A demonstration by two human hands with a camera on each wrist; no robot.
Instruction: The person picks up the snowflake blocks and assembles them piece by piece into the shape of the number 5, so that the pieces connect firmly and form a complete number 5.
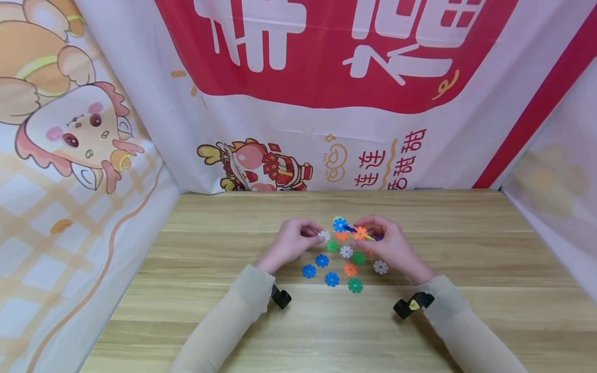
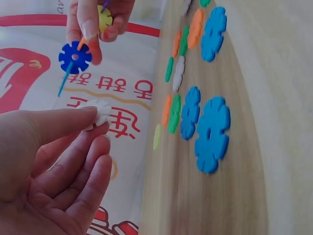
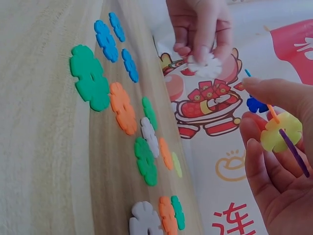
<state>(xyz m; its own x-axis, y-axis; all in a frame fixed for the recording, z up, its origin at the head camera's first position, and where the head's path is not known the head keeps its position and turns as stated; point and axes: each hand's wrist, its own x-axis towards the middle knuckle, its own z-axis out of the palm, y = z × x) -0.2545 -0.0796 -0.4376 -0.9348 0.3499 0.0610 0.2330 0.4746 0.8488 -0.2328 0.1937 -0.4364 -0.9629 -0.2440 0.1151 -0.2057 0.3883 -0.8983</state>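
Between thumb and fingers, my left hand (image 1: pixel 293 241) pinches a white notched snowflake disc (image 2: pixel 102 115). My right hand (image 1: pixel 392 242) holds a chain of interlocked snowflake discs, raised above the table. Along that chain are a light blue disc (image 1: pixel 340 224), a dark blue disc (image 2: pixel 75 57), an orange disc (image 1: pixel 359 233), a yellow disc (image 3: pixel 282 132) and a purple disc (image 3: pixel 294 153). The light blue end points toward the left hand. A gap separates the white disc from the chain. The right fingers hide part of the chain.
Loose discs lie flat on the wooden table (image 1: pixel 214 321) below and in front of the hands: several blue discs (image 1: pixel 309 271), green discs (image 1: pixel 355 285), orange discs (image 1: pixel 350 269) and white discs (image 1: pixel 380 267). Printed cloth (image 1: pixel 280 114) stands behind and at both sides.
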